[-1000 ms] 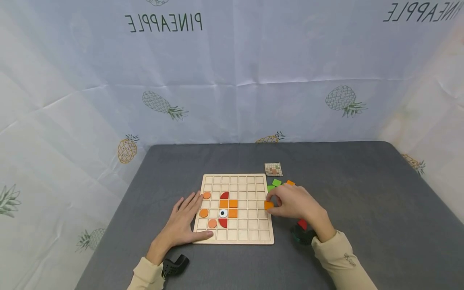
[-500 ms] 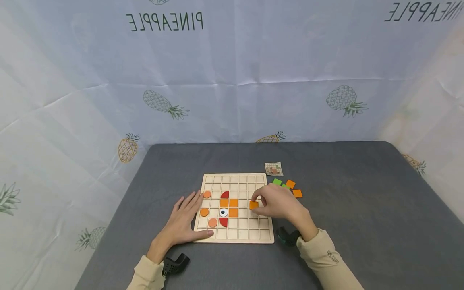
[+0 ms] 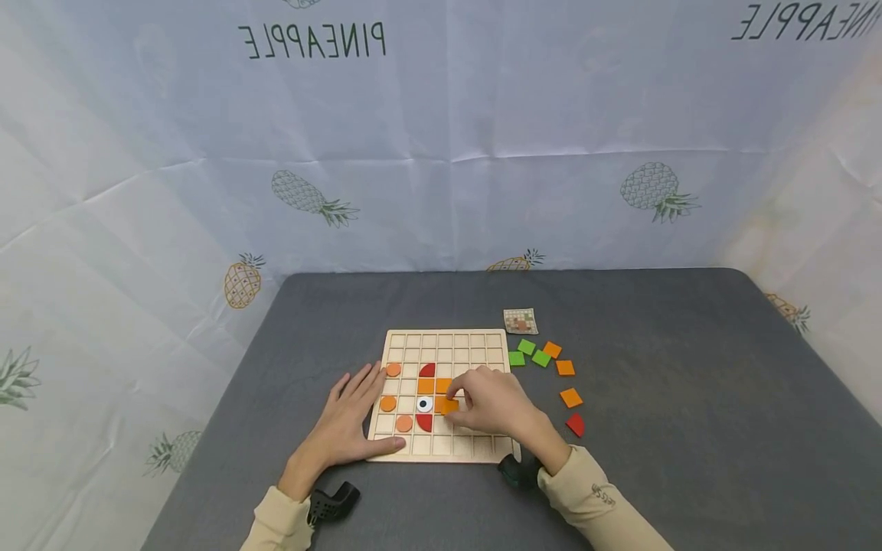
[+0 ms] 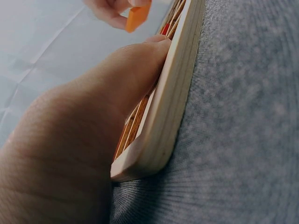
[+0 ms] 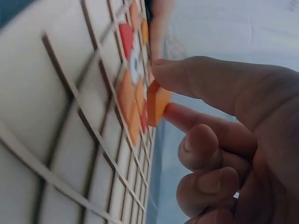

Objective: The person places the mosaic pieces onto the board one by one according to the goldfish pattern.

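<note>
A wooden grid board (image 3: 444, 356) lies on the grey table. My left hand (image 3: 344, 425) rests flat along its left edge, with fingers spread and the thumb over the near left corner. Between thumb and index finger, my right hand (image 3: 492, 399) pinches an orange square tile (image 5: 159, 105). In the right wrist view the tile is tilted and stands off the board, close over the orange tiles in the cells. Around it in the grid are a white eye disc (image 3: 423, 404), red quarter-circle tiles (image 3: 424, 422) above and below that, and several orange round discs (image 3: 403, 423) at the left.
Right of the board lie green square tiles (image 3: 541, 357), orange square tiles (image 3: 571, 398) and a red quarter-circle tile (image 3: 575, 424). A small pattern card (image 3: 520, 321) is behind them. Black wrist mounts (image 3: 334, 503) hang beneath both wrists.
My right hand has carried the orange square tile leftward from the board's right edge to above the orange tiles in the middle. The loose tiles at right are uncovered. My left hand stays put.
</note>
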Tool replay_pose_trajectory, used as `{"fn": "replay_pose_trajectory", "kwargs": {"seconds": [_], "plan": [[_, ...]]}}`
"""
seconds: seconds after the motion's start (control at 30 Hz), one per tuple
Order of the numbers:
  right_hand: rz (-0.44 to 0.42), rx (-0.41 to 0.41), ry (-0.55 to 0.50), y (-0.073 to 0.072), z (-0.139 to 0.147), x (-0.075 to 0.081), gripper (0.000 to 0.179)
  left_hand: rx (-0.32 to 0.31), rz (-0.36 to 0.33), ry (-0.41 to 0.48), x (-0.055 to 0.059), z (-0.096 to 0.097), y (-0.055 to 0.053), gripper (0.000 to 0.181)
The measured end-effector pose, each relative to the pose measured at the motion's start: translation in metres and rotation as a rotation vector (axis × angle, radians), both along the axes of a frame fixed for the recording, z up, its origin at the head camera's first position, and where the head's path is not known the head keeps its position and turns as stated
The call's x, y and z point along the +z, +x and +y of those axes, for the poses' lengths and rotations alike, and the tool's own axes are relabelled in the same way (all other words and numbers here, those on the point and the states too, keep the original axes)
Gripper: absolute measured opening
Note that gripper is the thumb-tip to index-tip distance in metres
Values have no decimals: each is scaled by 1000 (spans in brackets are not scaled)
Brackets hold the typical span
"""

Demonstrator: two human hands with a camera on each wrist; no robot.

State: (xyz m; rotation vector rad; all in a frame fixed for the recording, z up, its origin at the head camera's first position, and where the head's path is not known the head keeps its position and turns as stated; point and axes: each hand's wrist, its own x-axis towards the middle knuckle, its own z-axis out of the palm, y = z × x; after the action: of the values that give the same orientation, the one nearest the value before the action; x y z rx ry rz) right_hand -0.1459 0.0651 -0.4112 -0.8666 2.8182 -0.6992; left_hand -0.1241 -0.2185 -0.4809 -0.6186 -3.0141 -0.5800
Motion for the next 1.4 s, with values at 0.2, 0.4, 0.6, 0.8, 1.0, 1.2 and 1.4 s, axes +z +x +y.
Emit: {"fn": "replay_pose_trajectory", "kwargs": {"seconds": [0.2,0.4,0.6,0.8,1.0,1.2,1.4], "plan": [[-48,18,-22,3,-9,-9,23,-7,10,3,-1,-1,0,116],[-36,24,-8,4,-13,-14,22,-6,16,2,-1,0,-1,116],[-27,24,-13,4,-14,-17,22,-4,21,7,0,0,-1,116],[-6,23,-18,5,-16,-19,21,-7,32,-4,-1,0,-1,115],[-24,22,-20,7,-18,-19,21,-8,28,-1,-2,-1,-1,116],[-49,-1,-27,7,-18,-18,22,-6,20,3,-1,-1,-1,116],[-59,-24,-14,7,-16,-17,22,-6,17,2,0,0,-1,116]]}}
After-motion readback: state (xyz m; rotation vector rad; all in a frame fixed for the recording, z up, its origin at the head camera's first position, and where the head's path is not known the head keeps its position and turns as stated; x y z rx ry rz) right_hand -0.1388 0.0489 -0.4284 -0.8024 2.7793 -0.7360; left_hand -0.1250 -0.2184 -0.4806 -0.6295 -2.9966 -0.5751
